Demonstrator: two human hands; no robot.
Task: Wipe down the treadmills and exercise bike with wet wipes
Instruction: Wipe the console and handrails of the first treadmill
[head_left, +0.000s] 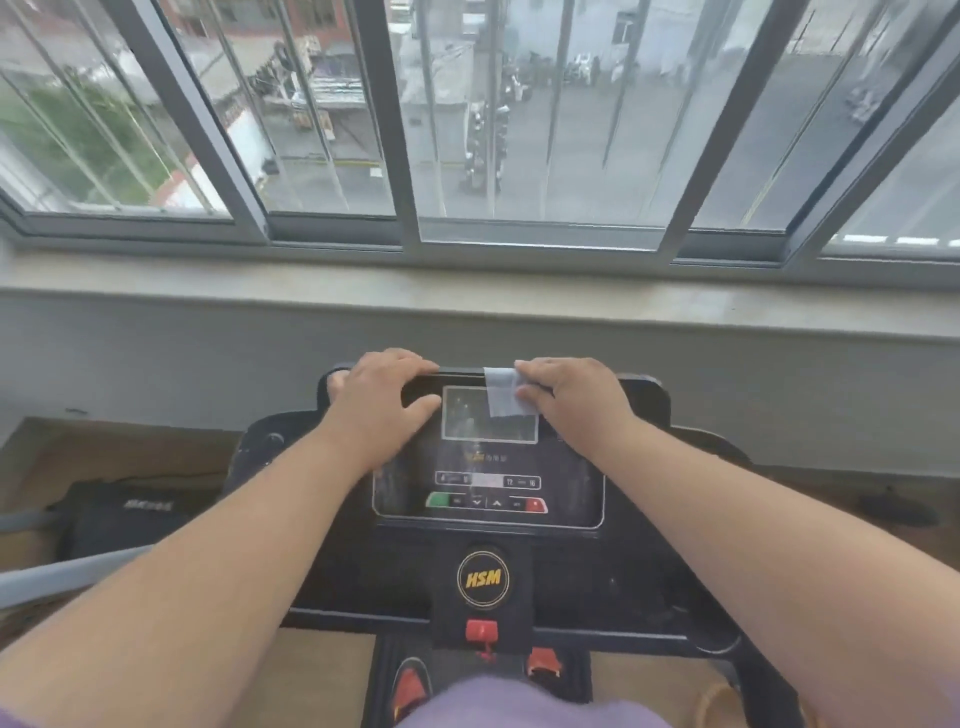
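Observation:
A black treadmill console (488, 551) with a small screen (470, 415) and green and red buttons fills the lower middle. My left hand (382, 397) grips the console's top edge at the left, fingers over the rim and thumb on the face beside the screen. My right hand (569, 397) holds a pale wet wipe (500, 391) against the top edge and the screen's upper right corner. The wipe hangs over the rim and down onto the screen.
A grey window sill (467, 296) and a wall of barred windows (332, 114) stand just behind the console. Another black machine (124, 519) with a grey handrail (62, 574) lies at the left. The treadmill belt (467, 670) and wooden floor show below.

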